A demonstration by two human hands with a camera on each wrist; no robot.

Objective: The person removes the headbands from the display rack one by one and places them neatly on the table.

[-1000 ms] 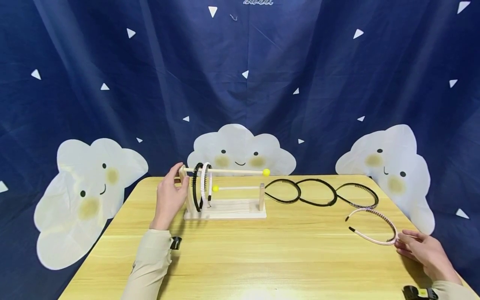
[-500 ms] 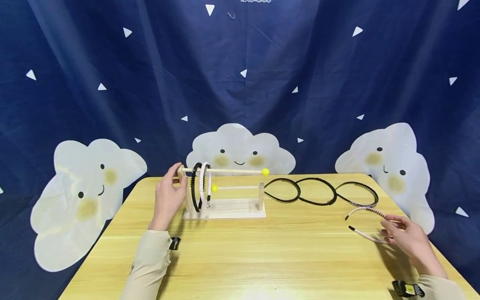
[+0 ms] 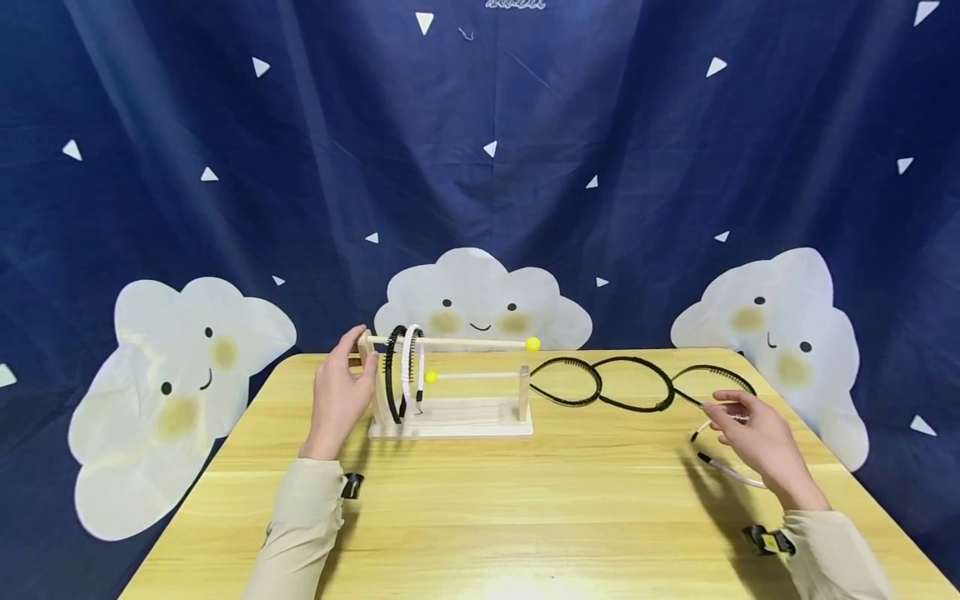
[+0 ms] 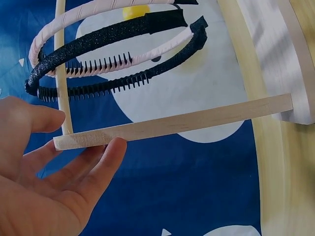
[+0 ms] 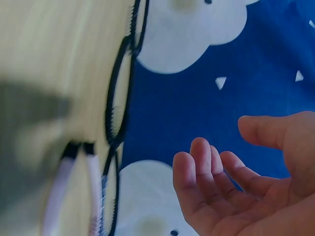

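My left hand (image 3: 341,400) pinches the top of the left upright of a wooden headband stand (image 3: 457,429). In the left wrist view, the thumb lies by the rod and the fingers are against the upright (image 4: 197,121). A glittery black headband (image 4: 93,45) and a pale pink one (image 4: 83,18) hang on the stand's upper rod. My right hand (image 3: 761,442) is raised with nothing in it, its fingers loosely bent and apart from the thumb. Partly hidden behind it, another pale pink headband (image 3: 731,475) lies on the table.
A black headband (image 3: 599,385), a second black headband (image 3: 670,390) and a third (image 3: 712,367) lie in a row right of the stand. Yellow balls cap the upper rod (image 3: 480,342) and lower rod (image 3: 476,376). A blue curtain (image 3: 487,167) hangs behind the table (image 3: 525,517).
My right hand has moved left and away from me, leaving the pink headband's curved end and passing over it toward the black headbands. The left hand stays on the stand.
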